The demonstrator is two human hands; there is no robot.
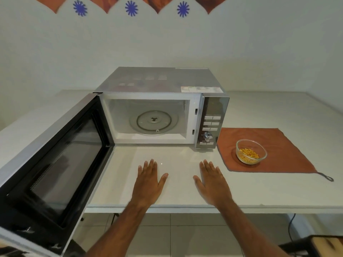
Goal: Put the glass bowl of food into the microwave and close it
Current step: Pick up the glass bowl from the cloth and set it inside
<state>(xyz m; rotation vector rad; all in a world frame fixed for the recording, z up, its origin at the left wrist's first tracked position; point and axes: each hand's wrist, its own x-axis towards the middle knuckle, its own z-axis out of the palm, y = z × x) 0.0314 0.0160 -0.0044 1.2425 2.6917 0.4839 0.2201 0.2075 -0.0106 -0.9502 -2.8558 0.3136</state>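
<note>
Your left hand (148, 184) and right hand (213, 184) both lie flat near the front edge of the worktop (278, 191), palms down, fingers spread and holding nothing. The microwave door (55, 160) swings out past that front edge on your left, fully open, so the way in is clear. Farther back and toward the right side of the worktop, the glass bowl (251, 151) stands upright on an orange cloth (274, 143), just beside the control panel (210, 125) of the microwave (157, 108) and well apart from both hands. It holds a shallow layer of small yellow food pieces (248, 154), so expect it to be light in contents but weighty in the glass itself: rigid, smooth, likely slippery and breakable if knocked against the oven frame. Cup it low around the wall with your right hand, thumb over the rim, or take both sides with two hands, and keep it level. Beyond, the turntable (154, 122) sits bare in the cavity, ready to receive it.
</note>
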